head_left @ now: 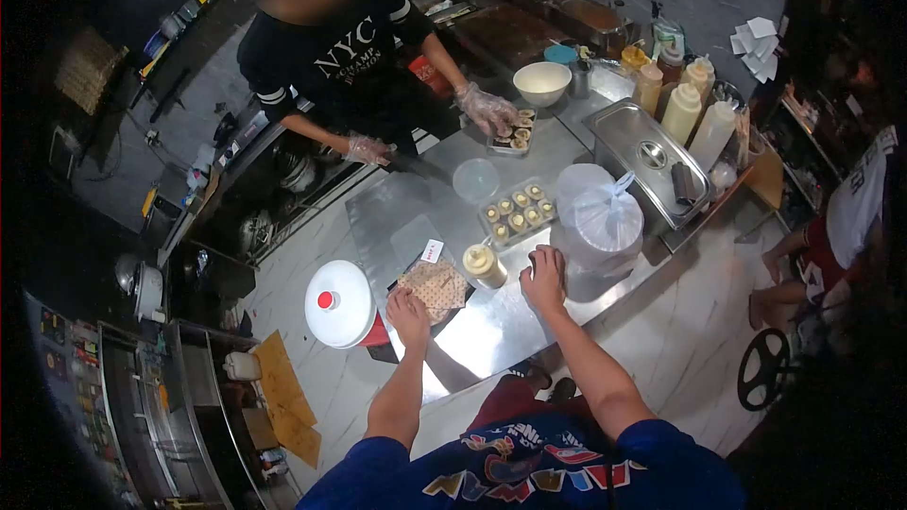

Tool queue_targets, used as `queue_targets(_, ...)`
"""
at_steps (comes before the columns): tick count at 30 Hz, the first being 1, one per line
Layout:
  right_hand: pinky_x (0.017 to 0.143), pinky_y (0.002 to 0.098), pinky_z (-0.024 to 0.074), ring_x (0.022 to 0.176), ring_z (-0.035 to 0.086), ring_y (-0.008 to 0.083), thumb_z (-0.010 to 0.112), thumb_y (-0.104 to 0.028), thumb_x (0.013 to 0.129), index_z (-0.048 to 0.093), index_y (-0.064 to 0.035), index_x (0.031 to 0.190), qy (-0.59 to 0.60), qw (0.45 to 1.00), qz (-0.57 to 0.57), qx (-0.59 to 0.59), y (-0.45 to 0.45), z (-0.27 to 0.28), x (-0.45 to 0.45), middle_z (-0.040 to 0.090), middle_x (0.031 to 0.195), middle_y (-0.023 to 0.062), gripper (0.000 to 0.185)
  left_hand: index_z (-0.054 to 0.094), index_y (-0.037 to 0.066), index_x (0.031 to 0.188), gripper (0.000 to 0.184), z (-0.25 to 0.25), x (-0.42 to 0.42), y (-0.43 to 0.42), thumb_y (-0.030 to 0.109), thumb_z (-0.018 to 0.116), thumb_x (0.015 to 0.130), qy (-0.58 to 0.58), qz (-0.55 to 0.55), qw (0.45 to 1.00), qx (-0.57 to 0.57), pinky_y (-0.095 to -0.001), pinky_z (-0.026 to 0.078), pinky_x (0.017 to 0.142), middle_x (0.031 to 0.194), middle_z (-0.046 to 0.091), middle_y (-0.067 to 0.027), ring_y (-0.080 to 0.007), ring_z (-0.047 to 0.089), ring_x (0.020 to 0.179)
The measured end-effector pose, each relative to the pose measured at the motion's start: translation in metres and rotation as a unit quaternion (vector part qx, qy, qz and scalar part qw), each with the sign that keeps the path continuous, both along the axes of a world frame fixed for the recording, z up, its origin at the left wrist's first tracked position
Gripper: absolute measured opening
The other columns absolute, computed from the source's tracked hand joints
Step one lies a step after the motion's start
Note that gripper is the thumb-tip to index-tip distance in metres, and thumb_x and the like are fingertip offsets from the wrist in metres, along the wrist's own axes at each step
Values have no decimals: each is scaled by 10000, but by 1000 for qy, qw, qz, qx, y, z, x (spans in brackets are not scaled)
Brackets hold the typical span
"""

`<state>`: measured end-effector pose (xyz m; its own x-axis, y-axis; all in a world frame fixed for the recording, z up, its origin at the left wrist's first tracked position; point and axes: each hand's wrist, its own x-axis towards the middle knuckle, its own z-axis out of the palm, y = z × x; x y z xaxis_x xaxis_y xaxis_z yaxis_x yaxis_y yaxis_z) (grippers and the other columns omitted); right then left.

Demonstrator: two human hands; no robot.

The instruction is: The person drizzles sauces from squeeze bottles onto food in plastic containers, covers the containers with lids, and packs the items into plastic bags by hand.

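My left hand [408, 317] rests at the left edge of a brown patterned paper [436, 289] on the steel table, its fingers partly bent. My right hand [543, 279] is closed round a small dark object too hidden to name, just right of a squeeze bottle [484, 265] with pale sauce. Beyond it lies a clear tray of small round food pieces [518, 211]. A white card [432, 251] lies above the paper. Right of my right hand stands a tied plastic bag [599, 217].
Across the steel table [378, 217], a person [340, 57] in clear gloves reaches to a second food tray [515, 139]. A white bowl [541, 83], a lidded steel pan [652, 156] and sauce bottles [682, 111] stand behind. A white lidded bucket [340, 302] is at left.
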<state>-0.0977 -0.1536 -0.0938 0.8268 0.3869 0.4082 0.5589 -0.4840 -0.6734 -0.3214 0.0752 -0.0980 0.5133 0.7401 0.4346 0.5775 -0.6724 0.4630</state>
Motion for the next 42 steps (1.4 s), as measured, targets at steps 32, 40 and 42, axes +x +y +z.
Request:
queue_targets(32, 857, 391, 528, 954, 662, 351, 609, -75, 940, 643, 4, 1128, 74, 992, 73, 69, 21, -5, 51, 648, 1112, 175, 207, 618, 60, 1232, 320, -15, -4, 12, 206, 600, 948, -13, 27, 999, -20, -499, 336, 1112, 1339, 570, -148, -366, 491, 1302)
queue_targets(40, 1123, 572, 339, 1355, 488, 382, 581, -303, 1010, 583, -89, 1411, -207, 940, 235, -138, 123, 37, 115, 562, 1447, 159, 454, 631, 69, 1224, 294, -2, -4, 13, 189, 622, 956, -27, 15, 997, -68, -491, 328, 1130, 1355, 573, -142, -344, 488, 1321)
queue_targets(42, 1180, 620, 260, 1442, 414, 381, 543, -319, 1025, 534, -114, 1481, -208, 918, 266, -209, 135, 1, 118, 505, 1533, 140, 500, 629, 69, 1228, 297, -3, -2, 15, 184, 621, 953, -32, 16, 997, -66, -491, 330, 1131, 1356, 575, -142, -339, 491, 1316)
